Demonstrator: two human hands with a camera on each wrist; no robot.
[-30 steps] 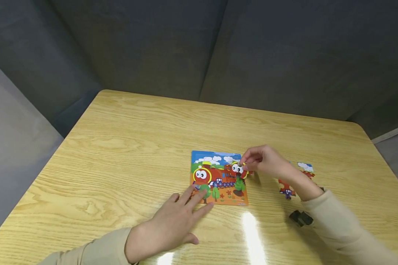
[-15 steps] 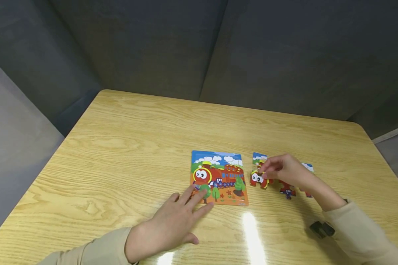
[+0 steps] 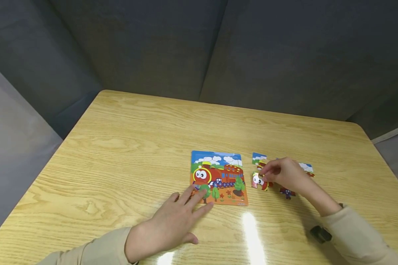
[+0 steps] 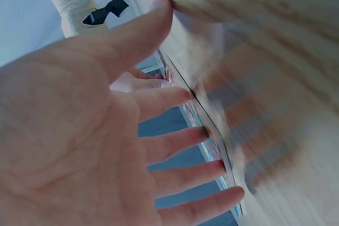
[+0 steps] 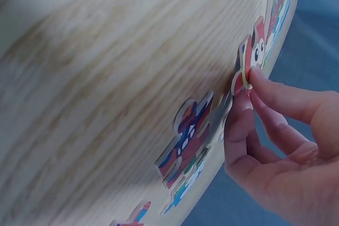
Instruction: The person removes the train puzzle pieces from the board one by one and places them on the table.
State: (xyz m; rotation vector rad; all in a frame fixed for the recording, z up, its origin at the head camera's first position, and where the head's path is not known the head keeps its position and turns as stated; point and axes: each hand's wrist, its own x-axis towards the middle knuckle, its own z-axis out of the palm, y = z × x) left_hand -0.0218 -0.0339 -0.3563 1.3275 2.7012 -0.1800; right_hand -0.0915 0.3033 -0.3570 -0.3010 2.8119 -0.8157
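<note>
A square train jigsaw puzzle [image 3: 219,167] lies flat on the table in the head view, its picture looking whole. My left hand [image 3: 174,224], fingers spread and straight, rests its fingertips at the puzzle's lower left edge. To the right of the puzzle, my right hand [image 3: 290,176] pinches a loose jigsaw piece with two cartoon eyes [image 3: 257,180] between thumb and fingers. In the right wrist view this eyed piece [image 5: 258,51] is tilted close to the tabletop; whether it touches is unclear. The fingers cover part of it.
Several other loose pieces lie around the right hand: a blue-sky piece [image 3: 258,158] behind, a red-and-purple piece [image 3: 287,193] in front, and a cloud piece [image 3: 306,168] to the right. Some are partly hidden. A black wrist device [image 3: 320,234] sits by the right sleeve.
My right hand has moved right, carrying the eyed piece from over the puzzle's right edge to beside the loose pieces. The piece now tilts slightly. My left hand has stayed in place.
</note>
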